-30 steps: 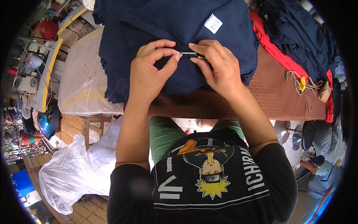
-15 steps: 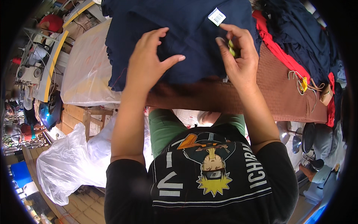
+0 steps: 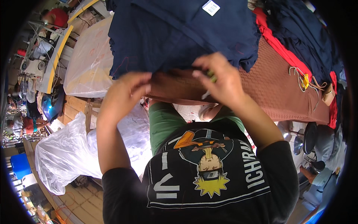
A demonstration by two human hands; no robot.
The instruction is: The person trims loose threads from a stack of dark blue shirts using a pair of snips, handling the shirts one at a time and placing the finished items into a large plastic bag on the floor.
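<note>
Dark navy cloth, probably a garment, lies spread on the table in front of me, its front edge rumpled. A white label sits on its far part. My left hand hovers at the near left edge of the cloth, thumb and fingers apart, blurred by motion and holding nothing I can see. Near the front edge on the right, my right hand is curled round a small yellow-green tool. Its exact kind is hidden by the fingers and blur.
The table has a brown textured cover. To the right lie more navy cloth, a red strip and cords with a yellow piece. A plastic-wrapped stack stands left, with clear plastic sheeting below it.
Both hands have drawn back toward me, from over the cloth to its near edge. The front edge of the cloth has shifted, and the label sits a little farther away and left.
</note>
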